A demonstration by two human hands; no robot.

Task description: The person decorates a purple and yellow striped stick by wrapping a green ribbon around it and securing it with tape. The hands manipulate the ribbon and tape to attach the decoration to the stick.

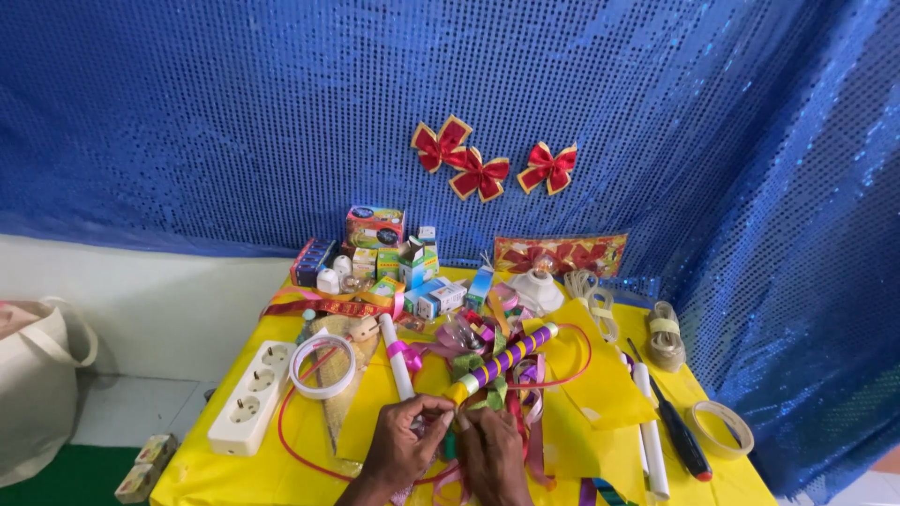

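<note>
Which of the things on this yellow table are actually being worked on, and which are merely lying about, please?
In hand: left hand and right hand pinch ribbon at the near end of the purple-and-gold striped stick, amid the ribbon tangle.

Lying about: power strip, tape roll, screwdriver, small boxes, twine.

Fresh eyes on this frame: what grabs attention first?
The sparkling blue sequin backdrop fills the wall, with three red bows pinned at its centre. Below, the bright yellow table is crowded with ribbons and small boxes. At its near edge the left hand and right hand meet at the end of a purple-and-gold striped stick.
</note>
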